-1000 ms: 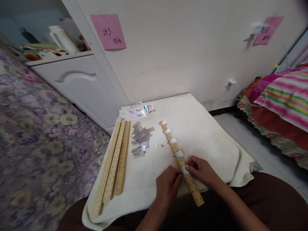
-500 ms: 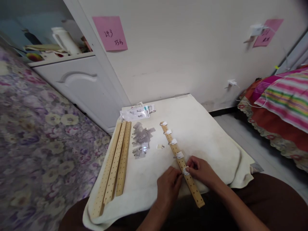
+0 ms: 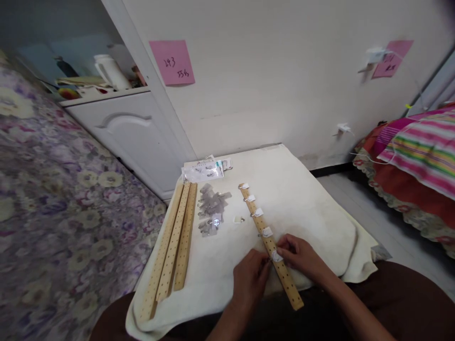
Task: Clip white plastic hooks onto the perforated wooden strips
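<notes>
A perforated wooden strip (image 3: 288,284) lies slanted on a white cloth (image 3: 313,208) across my lap. Several small white hooks (image 3: 258,212) sit along its far half. My right hand (image 3: 302,255) pinches another white hook (image 3: 277,256) against the strip with closed fingers. My left hand (image 3: 250,279) is closed too, fingertips pressed to the strip's left edge beside that hook.
Three more perforated strips (image 3: 174,246) lie side by side at the cloth's left. A pile of clear hook pieces (image 3: 211,208), one loose white hook (image 3: 237,219) and a plastic packet (image 3: 204,171) lie between. White cabinet left, striped bedding (image 3: 419,151) right, wall behind.
The camera has tilted slightly, so the whole scene sits a little lower and to the right. Both hands stay on the same hook and strip.
</notes>
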Action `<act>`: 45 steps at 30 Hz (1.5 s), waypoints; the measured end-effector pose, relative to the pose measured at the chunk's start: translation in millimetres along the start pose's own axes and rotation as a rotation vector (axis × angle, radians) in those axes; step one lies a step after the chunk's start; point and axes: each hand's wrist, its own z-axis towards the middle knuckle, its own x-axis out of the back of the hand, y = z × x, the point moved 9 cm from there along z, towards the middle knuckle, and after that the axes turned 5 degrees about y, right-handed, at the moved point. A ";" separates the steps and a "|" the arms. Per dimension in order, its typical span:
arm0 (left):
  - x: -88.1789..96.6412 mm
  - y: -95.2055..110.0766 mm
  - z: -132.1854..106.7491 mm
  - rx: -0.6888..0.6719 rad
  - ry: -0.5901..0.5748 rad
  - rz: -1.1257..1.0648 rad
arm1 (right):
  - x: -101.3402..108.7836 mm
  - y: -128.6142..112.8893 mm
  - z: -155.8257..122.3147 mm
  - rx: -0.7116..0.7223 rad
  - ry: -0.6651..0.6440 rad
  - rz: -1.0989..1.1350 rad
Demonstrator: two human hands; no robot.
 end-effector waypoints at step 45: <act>71.6 -50.9 43.8 0.383 0.315 -0.594 | 17.6 -49.3 -13.4 0.126 0.133 0.208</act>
